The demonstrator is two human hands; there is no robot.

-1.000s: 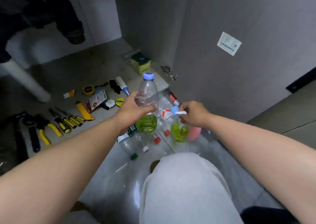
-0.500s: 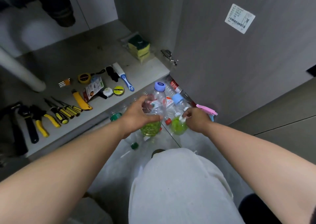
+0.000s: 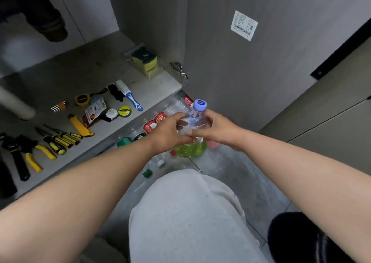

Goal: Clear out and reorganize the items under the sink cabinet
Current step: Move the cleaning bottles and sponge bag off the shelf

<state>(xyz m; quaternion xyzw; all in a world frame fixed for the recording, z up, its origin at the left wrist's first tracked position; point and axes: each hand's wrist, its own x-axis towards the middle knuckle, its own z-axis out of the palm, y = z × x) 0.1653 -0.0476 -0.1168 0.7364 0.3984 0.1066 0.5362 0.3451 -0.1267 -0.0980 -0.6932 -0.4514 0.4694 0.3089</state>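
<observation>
Fingers: left hand [image 3: 168, 134], right hand [image 3: 218, 130] both curled round bottle [image 3: 198, 110] | bottle upright between them

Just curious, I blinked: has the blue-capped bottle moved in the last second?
Yes. The blue-capped bottle has shifted right: its cap sat left of the door hinge, and now it sits right of it, toward the cabinet door.

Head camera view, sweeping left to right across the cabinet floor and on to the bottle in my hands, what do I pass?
Yellow-handled pliers → yellow utility knife → yellow tape roll → pack of sponges → door hinge → blue-capped bottle.
</observation>
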